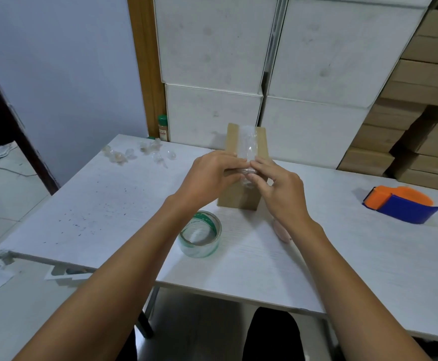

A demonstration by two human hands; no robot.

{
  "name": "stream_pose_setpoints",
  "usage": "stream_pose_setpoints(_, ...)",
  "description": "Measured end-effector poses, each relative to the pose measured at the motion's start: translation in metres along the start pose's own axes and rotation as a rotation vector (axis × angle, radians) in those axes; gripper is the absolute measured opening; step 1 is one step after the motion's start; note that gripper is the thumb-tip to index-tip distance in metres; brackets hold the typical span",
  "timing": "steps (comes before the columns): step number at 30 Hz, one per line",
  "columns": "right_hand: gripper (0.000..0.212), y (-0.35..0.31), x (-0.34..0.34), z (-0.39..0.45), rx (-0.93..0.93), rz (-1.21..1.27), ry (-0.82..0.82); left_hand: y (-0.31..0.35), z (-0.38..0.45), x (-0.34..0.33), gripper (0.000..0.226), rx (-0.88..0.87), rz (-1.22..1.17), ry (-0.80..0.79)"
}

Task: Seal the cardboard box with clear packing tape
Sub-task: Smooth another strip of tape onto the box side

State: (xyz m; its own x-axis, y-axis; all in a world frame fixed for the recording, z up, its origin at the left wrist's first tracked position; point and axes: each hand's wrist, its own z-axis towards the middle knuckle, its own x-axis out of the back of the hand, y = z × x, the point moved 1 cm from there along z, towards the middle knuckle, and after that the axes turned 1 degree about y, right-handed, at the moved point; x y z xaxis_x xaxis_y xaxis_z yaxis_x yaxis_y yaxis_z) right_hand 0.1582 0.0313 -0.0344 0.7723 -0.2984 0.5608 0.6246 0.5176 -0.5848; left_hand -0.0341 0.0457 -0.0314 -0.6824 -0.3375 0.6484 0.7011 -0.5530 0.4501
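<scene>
A small brown cardboard box (261, 144) lies on the white table (108, 209), its long top running away from me. A strip of clear packing tape (249, 144) runs along the middle of that top. My left hand (212, 175) rests on the box's near left part, fingertips on the tape. My right hand (278, 191) presses on the near end of the strip, fingers together against the box. A roll of clear tape (199, 237) with a green-printed core lies flat in front of the box, between my forearms.
An orange and blue tape dispenser (400, 204) sits at the right. Crumpled bits of clear tape (134, 152) lie at the far left of the table. White boxes (212, 61) and brown cartons (421, 113) are stacked behind. A pinkish object (281, 233) lies under my right wrist.
</scene>
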Motion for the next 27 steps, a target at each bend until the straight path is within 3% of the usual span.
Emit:
stream_pose_setpoints(10,0.042,0.005,-0.008,-0.002,-0.041,-0.116,-0.015,-0.009,0.001,0.004,0.043,0.006,-0.012,-0.048)
stream_pose_setpoints(20,0.041,0.002,-0.014,-0.002,-0.083,-0.144,0.011,-0.018,0.003,-0.001,0.041,0.003,-0.036,-0.064)
stream_pose_setpoints(27,0.027,-0.002,-0.013,-0.002,-0.096,-0.074,0.076,-0.010,-0.001,0.000,0.035,0.048,-0.078,-0.018)
